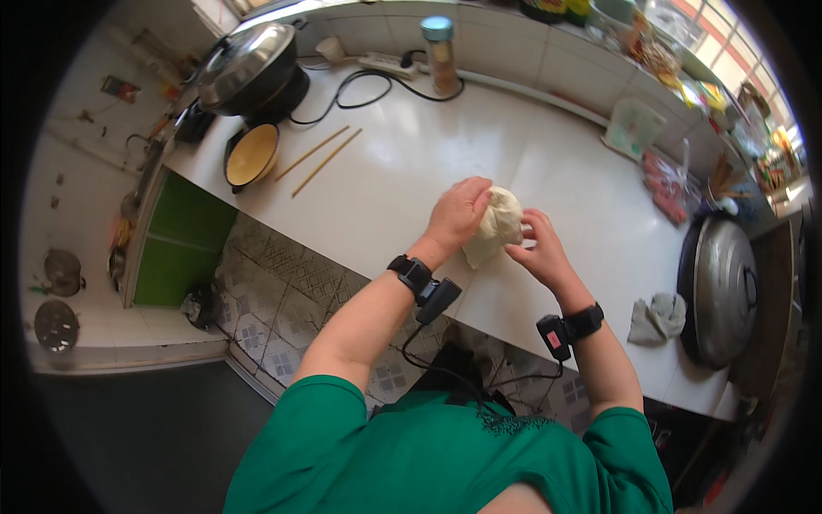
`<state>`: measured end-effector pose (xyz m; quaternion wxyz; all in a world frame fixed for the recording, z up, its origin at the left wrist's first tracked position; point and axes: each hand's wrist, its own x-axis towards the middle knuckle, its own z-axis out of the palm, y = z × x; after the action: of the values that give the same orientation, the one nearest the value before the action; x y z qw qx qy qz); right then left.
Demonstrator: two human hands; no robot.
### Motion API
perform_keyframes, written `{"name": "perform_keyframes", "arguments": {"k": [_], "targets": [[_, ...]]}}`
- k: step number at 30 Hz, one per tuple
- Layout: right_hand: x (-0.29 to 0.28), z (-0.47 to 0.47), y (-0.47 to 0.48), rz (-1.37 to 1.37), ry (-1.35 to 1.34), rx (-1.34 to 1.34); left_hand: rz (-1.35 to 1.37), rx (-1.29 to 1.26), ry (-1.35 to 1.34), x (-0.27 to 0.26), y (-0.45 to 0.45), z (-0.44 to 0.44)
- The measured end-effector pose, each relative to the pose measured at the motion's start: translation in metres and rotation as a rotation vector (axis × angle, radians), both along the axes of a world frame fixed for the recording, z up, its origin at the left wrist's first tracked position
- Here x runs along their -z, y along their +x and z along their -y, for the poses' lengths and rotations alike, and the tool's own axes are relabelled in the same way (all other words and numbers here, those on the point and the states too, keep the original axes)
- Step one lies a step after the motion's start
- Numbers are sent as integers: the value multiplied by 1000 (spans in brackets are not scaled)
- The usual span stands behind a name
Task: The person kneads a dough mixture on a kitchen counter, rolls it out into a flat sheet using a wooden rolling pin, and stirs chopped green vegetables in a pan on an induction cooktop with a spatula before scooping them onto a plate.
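Note:
A pale lump of dough is between my two hands, over the white countertop near its front edge. Its surface looks uneven and folded, and a flatter flap hangs toward my body at the lower left. My left hand lies against the dough's left side, fingers together and curled over its top. On the other side, the curved fingers and thumb of my right hand hold its right edge. Part of the dough is hidden behind my left hand. Whether its underside touches the counter I cannot tell.
On the left are a yellow bowl, two wooden chopsticks and a lidded wok. A power strip and blue-capped bottle stand at the back. To the right are a grey cloth, large lidded pan and plastic bag.

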<state>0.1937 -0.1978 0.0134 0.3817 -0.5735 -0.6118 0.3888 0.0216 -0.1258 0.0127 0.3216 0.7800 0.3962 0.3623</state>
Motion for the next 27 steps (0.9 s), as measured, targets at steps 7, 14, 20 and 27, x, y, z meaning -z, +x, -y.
{"name": "perform_keyframes", "arguments": {"k": [7, 14, 20, 27], "targets": [[29, 31, -9, 424, 187, 60, -352, -50, 571, 42, 20, 52], [32, -28, 25, 415, -102, -35, -365, 35, 508, 46, 54, -10], [40, -98, 52, 375, -415, -77, -429, 133, 377, 53, 77, -74], [44, -144, 74, 230, -472, -78, -522, 92, 179, 58, 103, -112]]}}
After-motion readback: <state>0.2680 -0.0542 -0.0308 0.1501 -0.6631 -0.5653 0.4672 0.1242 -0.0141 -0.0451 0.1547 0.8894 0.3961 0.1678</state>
